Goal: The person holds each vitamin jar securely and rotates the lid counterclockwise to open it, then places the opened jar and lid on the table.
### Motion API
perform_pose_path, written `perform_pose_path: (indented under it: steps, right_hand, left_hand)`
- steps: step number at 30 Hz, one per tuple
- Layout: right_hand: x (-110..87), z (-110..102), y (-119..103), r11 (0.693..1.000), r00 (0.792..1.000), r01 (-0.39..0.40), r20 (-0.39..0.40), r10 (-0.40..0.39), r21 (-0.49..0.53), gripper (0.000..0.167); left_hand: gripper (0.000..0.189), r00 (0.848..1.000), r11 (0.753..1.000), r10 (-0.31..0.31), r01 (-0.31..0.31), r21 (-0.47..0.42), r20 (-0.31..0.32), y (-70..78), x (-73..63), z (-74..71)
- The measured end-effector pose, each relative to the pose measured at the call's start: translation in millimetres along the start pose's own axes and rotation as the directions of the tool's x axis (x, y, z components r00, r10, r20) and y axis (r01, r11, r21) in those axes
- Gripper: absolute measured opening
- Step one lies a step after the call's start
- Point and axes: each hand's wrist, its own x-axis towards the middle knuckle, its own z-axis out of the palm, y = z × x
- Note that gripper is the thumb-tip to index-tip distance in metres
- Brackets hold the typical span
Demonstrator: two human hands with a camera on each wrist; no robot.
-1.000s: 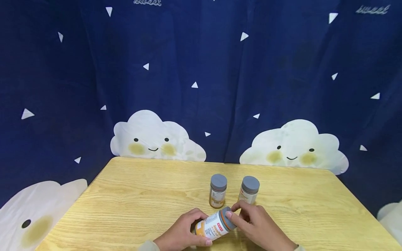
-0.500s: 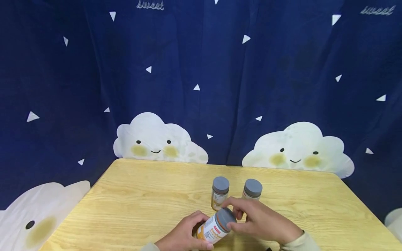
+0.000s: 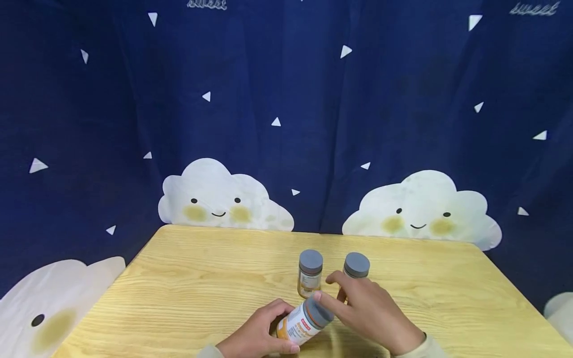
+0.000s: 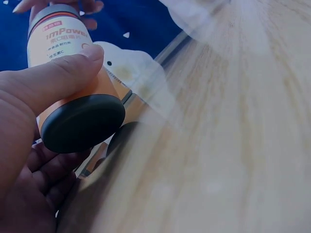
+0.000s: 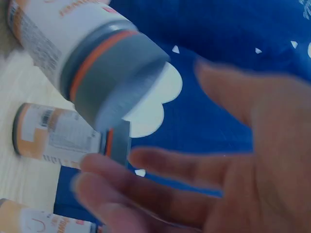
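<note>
Nearest: left grip [image 3: 257, 329], a bare hand, thumb and fingers curling round one tilted bottle [image 3: 297, 326], white-and-orange label, which I am holding near its base above the wooden surface [image 3: 215, 278], top end leaning up to the right. Item: grey lid [image 3: 319, 312], sitting on that bottle, an orange band running beneath. Item: right grip [image 3: 370, 311], hovering just beside the lid, fingers parting and holding nothing; the right wrist view is showing a gap between thumb and lid. Step in hand, as I am judging it: working the lid; whether it is loosening I cannot tell. Next move, in my judgement, is calling for right fingertips meeting round the lid's rim, the left grip bracing the body against turning. Beyond: left standing bottle [image 3: 309, 278], upright, lidded; right standing bottle [image 3: 356, 265], lidded, partly hiding behind the right grip; the pair is standing apart. Farthest: navy cloth [image 3: 250, 99], hanging, smiling clouds [image 3: 224, 199] decorating its lower part.
</note>
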Motion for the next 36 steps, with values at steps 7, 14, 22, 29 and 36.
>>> perform_pose_path:
  steps: [7,14,22,29,36]
  right_hand:
    - [2.1,17,-9,0.986,0.985,-0.142,-0.111,0.132,-0.086,0.051]
    - [2.8,22,-9,0.990,0.991,-0.083,-0.114,0.070,-0.111,0.050]
    - [4.4,13,1,0.987,0.988,0.151,0.034,-0.153,0.052,0.029]
    - [3.5,5,9,0.938,0.936,0.308,0.125,-0.329,0.162,0.032]
    - [1.8,4,8,0.955,0.950,0.267,0.129,-0.283,0.133,0.045]
  left_hand:
    - [0.044,1.000,1.000,-0.004,0.004,-0.018,0.014,-3.9,2.0,2.9]
    - [0.044,1.000,1.000,0.002,-0.002,0.005,0.016,-2.0,2.3,1.2]
    - [0.042,1.000,1.000,-0.018,0.018,-0.007,0.015,-0.2,-0.2,-1.3]
    - [0.042,1.000,1.000,-0.004,0.004,0.028,0.006,-0.1,-0.5,-1.9]
    - [0.042,1.000,0.999,0.017,-0.017,0.028,0.001,-2.2,-0.2,-0.8]
